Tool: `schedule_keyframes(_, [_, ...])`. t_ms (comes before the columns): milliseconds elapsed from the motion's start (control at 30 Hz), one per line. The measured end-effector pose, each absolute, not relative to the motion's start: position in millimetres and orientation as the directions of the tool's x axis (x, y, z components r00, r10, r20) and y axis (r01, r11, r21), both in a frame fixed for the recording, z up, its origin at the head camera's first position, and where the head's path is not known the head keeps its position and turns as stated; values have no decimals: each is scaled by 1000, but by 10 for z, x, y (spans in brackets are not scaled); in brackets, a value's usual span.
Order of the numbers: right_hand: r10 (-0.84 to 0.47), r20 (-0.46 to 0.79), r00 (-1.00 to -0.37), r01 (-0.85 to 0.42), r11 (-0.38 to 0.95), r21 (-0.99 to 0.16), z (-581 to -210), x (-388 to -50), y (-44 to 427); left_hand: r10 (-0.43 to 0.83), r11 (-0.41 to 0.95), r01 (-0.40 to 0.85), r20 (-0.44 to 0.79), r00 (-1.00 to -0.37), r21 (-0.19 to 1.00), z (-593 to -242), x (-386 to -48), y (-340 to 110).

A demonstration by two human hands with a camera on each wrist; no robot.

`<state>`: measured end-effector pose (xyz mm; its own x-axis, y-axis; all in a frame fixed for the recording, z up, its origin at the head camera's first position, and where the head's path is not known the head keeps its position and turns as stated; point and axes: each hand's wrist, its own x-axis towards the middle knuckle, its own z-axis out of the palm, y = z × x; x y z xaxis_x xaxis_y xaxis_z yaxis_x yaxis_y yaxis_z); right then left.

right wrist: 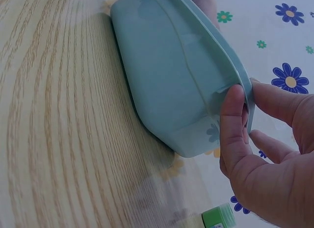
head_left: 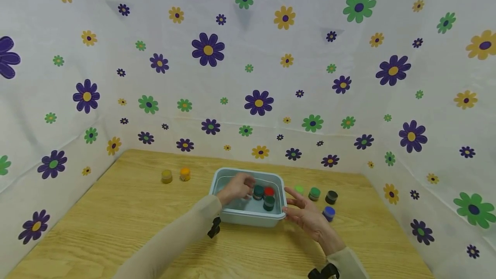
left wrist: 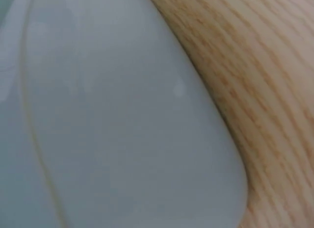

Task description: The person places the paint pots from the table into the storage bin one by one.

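Observation:
A pale blue plastic tub (head_left: 248, 218) stands on the table with several small paint jars inside. These are a dark teal jar (head_left: 258, 192), a red-lidded jar (head_left: 269, 192) and a dark green jar (head_left: 269, 203). My left hand (head_left: 241, 185) reaches over the near left rim into the tub, fingers loosely bent beside the teal jar; nothing shows in them. My right hand (head_left: 306, 218) pinches the tub's right rim, thumb and fingers on both sides of it in the right wrist view. Only the tub's outer wall (left wrist: 127, 110) and tabletop fill the left wrist view.
Right of the tub stand a light green jar (head_left: 299, 189), a green jar (head_left: 314, 193), a black jar (head_left: 331, 197) and a blue jar (head_left: 329, 213). At the back left are a yellow jar (head_left: 167, 176) and an orange jar (head_left: 185, 174). Flowered cloth surrounds the wooden table (head_left: 135, 210).

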<state>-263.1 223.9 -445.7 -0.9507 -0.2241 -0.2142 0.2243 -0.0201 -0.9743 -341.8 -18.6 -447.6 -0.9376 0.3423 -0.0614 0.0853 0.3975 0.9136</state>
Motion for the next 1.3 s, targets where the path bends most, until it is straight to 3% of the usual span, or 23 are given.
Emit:
schedule_keyframes(300, [-213, -227, -950, 239, -31, -971, -4485, -2603, 2247, 345, 343, 196, 71, -936, 919, -4426, -3393, -219])
schedule_keyframes(667, [-214, -224, -951, 234, -19, -972, -4481, -2603, 2266, 446, 421, 397, 195, -874, 815, -4255, -3269, -492])
schedule_keyframes(1100, [-227, -206, -952, 212, 0, -977, -4469, -2613, 2245, 389, 476, 395, 215, -896, 786, -4212, -3238, -954])
schedule_keyframes(1300, [-233, -196, -953, 202, -2, -979, -4487, -2627, 2240, 346, 419, 285, 138, -928, 862, -4230, -3318, -1195])
